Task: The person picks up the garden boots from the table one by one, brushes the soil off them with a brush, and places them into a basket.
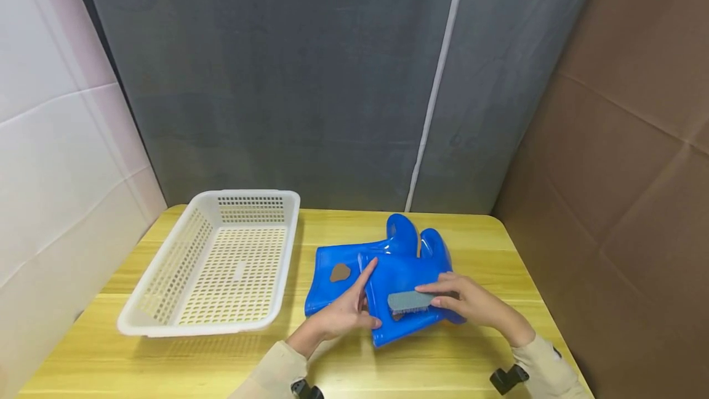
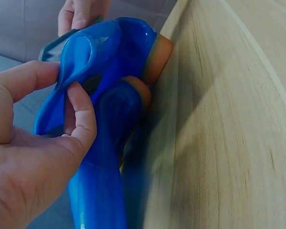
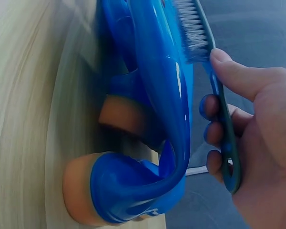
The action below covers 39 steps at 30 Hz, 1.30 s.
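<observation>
A pair of blue rubber boots lies on its side on the wooden table, one partly over the other. My left hand (image 1: pixel 339 316) grips the top edge of the front boot (image 1: pixel 407 271), its fingers inside the opening and the thumb outside. My right hand (image 1: pixel 477 302) holds a grey-green scrub brush (image 1: pixel 408 301) by its handle, bristles down on that boot's shaft. Part of a brown patch (image 1: pixel 397 317) shows beneath the bristles. The rear boot (image 1: pixel 325 291) bears another brown patch (image 1: pixel 340 272). Orange-brown soles (image 3: pixel 124 114) show in the right wrist view.
At the left of the table (image 1: pixel 221 365) stands a white perforated plastic basket (image 1: pixel 292 251). A dark grey curtain (image 1: pixel 266 91) hangs behind, a white one (image 1: pixel 61 140) at left and a brown one (image 1: pixel 626 189) at right.
</observation>
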Available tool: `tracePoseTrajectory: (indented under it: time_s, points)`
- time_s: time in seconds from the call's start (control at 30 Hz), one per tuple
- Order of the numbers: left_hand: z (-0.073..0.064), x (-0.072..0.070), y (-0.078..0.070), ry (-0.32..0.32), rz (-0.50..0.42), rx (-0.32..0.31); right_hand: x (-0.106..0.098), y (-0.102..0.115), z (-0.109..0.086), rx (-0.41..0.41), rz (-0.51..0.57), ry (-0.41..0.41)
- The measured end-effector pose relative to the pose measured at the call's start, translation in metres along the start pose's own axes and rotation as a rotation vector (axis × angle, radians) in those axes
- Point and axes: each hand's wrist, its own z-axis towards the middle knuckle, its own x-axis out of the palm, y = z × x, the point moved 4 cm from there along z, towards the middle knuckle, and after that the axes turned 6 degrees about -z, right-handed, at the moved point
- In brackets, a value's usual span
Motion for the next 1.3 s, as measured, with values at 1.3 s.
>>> tracePoseTrajectory:
  time_s: [1.3]
  points:
    - [0.003,-0.003,0.003,-0.007,0.038,0.021,0.01,-0.006,0.008,0.031,-0.089,-0.02]
